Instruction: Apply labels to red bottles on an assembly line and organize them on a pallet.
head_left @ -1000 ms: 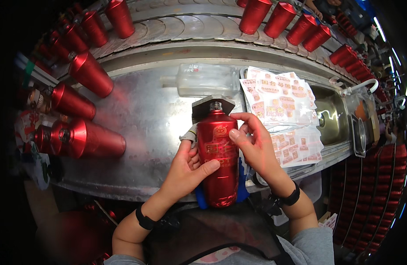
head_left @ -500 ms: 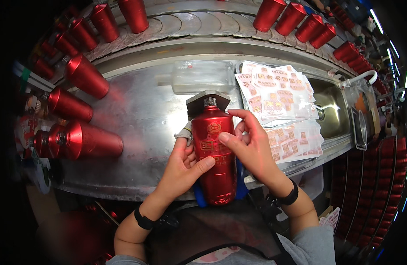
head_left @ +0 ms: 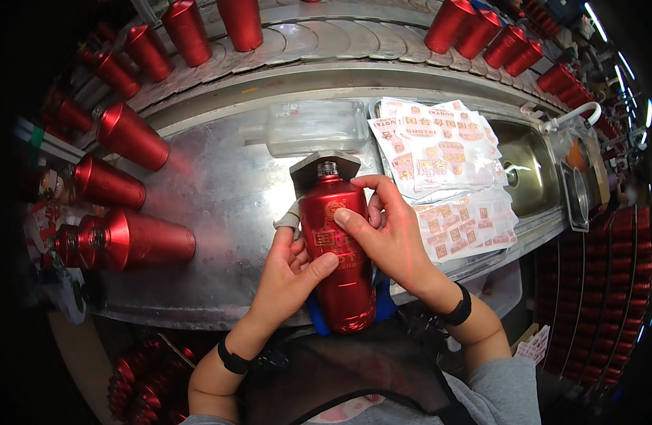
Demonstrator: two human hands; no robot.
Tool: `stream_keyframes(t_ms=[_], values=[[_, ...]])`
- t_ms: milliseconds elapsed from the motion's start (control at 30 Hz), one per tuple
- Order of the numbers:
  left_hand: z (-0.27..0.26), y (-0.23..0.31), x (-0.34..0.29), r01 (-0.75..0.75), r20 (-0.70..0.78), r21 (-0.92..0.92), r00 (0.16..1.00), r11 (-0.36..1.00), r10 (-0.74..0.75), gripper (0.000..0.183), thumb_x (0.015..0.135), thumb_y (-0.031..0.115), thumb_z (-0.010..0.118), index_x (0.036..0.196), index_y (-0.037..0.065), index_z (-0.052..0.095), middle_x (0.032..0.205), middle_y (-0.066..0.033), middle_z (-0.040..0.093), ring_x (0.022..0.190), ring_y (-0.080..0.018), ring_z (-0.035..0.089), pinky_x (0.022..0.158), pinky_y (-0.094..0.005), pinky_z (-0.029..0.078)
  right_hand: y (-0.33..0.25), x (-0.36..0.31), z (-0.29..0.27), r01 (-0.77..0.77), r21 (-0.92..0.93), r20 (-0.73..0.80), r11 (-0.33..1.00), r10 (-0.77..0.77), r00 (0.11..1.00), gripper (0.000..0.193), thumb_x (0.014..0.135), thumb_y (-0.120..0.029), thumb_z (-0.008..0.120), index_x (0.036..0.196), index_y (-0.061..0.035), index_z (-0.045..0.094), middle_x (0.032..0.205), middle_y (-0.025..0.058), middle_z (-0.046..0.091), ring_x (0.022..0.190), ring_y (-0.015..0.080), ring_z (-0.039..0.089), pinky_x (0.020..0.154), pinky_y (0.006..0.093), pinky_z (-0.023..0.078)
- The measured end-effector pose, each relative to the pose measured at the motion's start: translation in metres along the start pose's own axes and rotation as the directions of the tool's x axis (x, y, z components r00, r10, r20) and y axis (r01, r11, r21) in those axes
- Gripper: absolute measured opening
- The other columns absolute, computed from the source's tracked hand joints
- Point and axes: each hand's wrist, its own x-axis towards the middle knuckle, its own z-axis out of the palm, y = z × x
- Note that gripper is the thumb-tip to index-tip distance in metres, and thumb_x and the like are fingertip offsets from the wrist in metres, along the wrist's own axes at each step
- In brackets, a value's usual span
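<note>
Bench point(head_left: 213, 276) — hands point(head_left: 283, 273) point(head_left: 384, 234) on red bottle point(head_left: 345, 292)

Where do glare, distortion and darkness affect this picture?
Head view: white glare on the metal worktop, left of the red bottle between the hands; head view: fisheye bend bows the worktop's edges; head view: outer rim falls to black, ceiling lights overexposed upper right.

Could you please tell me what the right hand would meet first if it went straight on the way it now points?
Most likely the tapered, metallic-red bottle with a clear neck: the right hand points up-left toward its shoulder, and the thumb seems to touch its front, though depth is hard to judge.
</note>
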Motion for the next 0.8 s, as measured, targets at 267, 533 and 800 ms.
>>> stream_keyframes(t_ms=[267, 533, 800], values=[[0.0001, -0.0004, -0.0002, 0.000, 0.005, -0.004, 1.000, 1.000, 0.000, 0.081, 0.090, 0.014, 0.072, 0.151, 0.004, 0.019, 0.137, -0.0170, 0.049, 0.127, -0.0219, 0.052, 0.105, -0.0355, 0.045, -0.0011, 0.0009, -0.0001, 0.012, -0.025, -0.006, 1.000, -0.013, 1.000, 0.052, 0.083, -0.035, 0.077, 0.118, -0.0024, 0.057, 0.065, 0.0034, 0.046, 0.059, 0.0144, 0.045, 0.055, 0.0313, 0.041], [0.0032, -0.0010, -0.0022, -0.024, -0.011, 0.008, 1.000, 1.000, 0.024, 0.083, 0.090, 0.015, 0.072, 0.153, 0.003, 0.020, 0.135, -0.0150, 0.054, 0.122, -0.0190, 0.056, 0.104, -0.0344, 0.045, -0.0062, 0.0016, -0.0022, 0.016, -0.074, 0.011, 0.997, -0.016, 1.000, 0.054, 0.082, -0.036, 0.077, 0.119, -0.0021, 0.055, 0.067, 0.0061, 0.050, 0.060, 0.0158, 0.048, 0.055, 0.0317, 0.041], [-0.0043, -0.0010, 0.0011, 0.024, 0.019, -0.008, 1.000, 1.000, -0.024, 0.086, 0.089, 0.015, 0.073, 0.153, 0.004, 0.016, 0.140, -0.0176, 0.047, 0.130, -0.0227, 0.050, 0.107, -0.0359, 0.043, 0.0010, 0.0052, -0.0030, -0.034, 0.020, 0.053, 0.999, 0.033, 0.998, 0.050, 0.083, -0.037, 0.076, 0.116, -0.0042, 0.058, 0.066, 0.0029, 0.046, 0.059, 0.0129, 0.046, 0.055, 0.0295, 0.040]])
